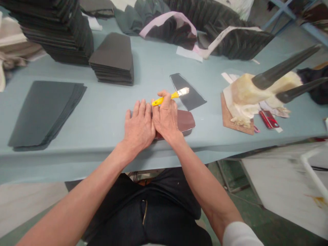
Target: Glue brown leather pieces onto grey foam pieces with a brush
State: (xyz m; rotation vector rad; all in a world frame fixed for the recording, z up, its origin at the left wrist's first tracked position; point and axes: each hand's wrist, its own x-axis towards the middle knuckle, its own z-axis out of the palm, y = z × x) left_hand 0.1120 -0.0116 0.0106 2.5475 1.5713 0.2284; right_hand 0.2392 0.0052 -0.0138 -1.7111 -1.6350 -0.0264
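My left hand (139,124) lies flat with its fingers stretched out, side by side with the other hand. In my right hand (166,118) is a yellow-handled paintbrush (174,95), its pale bristles pointing right. The right palm rests over a stack of brown pieces (187,121) near the table's front edge. Both hands hide much of that stack, and whether the left hand also touches it I cannot tell. Just beyond the brush lies a single dark grey tapered piece (188,91) with a pale edge.
At left, dark sheets (47,114) are fanned out. Behind them stand a tall dark stack (58,30) and a shorter stack (112,59). Bundled dark pieces (217,27) line the back. To the right are glue-smeared containers with dark handles (246,89) and a red box (269,119).
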